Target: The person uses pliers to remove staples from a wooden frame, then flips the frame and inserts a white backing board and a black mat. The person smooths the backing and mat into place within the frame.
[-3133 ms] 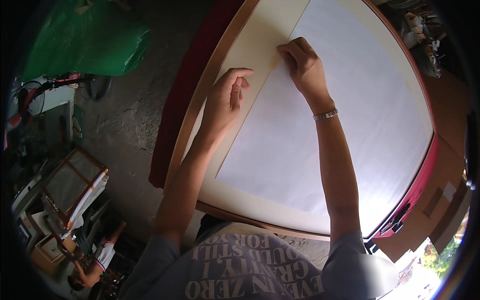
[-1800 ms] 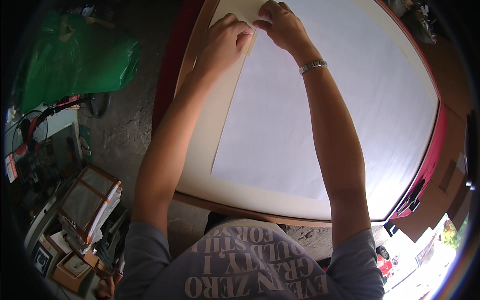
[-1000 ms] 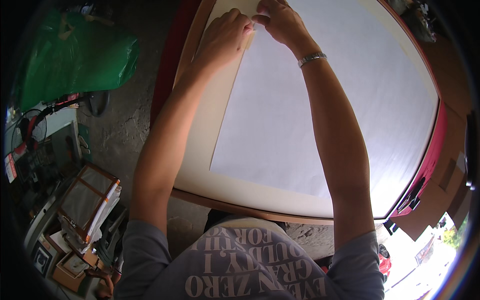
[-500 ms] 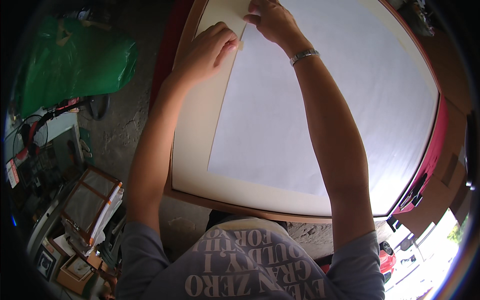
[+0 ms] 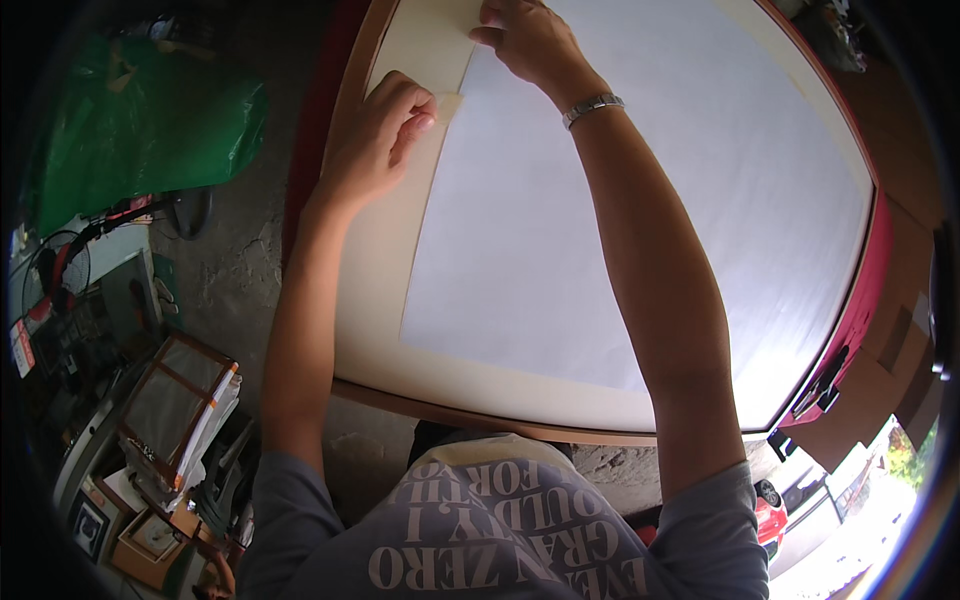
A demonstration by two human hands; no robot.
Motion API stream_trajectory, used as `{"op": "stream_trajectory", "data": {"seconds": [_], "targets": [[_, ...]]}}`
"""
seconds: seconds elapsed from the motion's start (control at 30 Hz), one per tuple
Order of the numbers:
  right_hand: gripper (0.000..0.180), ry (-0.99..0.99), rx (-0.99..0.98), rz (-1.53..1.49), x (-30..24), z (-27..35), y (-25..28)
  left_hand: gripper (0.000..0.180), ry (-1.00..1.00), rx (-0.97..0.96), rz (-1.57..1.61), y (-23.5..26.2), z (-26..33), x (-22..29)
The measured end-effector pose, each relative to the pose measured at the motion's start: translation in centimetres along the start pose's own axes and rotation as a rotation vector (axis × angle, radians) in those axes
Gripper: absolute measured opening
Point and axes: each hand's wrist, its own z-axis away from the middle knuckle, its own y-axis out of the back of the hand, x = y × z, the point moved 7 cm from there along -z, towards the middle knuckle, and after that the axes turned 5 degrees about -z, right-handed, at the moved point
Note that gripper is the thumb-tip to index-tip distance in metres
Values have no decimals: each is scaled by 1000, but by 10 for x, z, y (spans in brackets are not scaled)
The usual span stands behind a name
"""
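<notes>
A large wood-rimmed picture frame (image 5: pixel 480 420) lies flat before me. Inside its rim are a cream border (image 5: pixel 385 285) and a smooth pale grey-white sheet (image 5: pixel 560 250). Over the left border, my left hand (image 5: pixel 378 140) is closed with thumb and fingertips pinched. A short strip of pale tape (image 5: pixel 449 105) runs from those fingertips to the sheet's left edge. Farther away, my right hand (image 5: pixel 535 45), below a metal wristwatch (image 5: pixel 593 109), bends its fingers at the far part of that edge. Whatever its fingertips may hold is hidden.
Red material (image 5: pixel 868 275) shows under the frame. At left are a green plastic sheet (image 5: pixel 150 130) and a fan (image 5: pixel 65 265). Stacked small frames (image 5: pixel 180 400) stand lower left. Brown cardboard (image 5: pixel 860 400) lies at the right, by a bright opening.
My left hand has moved left and slightly nearer to me, and more of the tape strip shows beside it. My right hand has shifted slightly left, as has the whole view of the frame.
</notes>
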Motion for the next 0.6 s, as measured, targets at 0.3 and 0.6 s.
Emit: {"op": "stream_trajectory", "data": {"seconds": [0.3, 0.6], "targets": [[33, 30, 69, 59, 7, -9, -17, 9, 84, 100, 245, 13, 28, -16], [15, 302, 349, -299, 83, 34, 89, 16, 427, 272, 603, 7, 54, 4]]}}
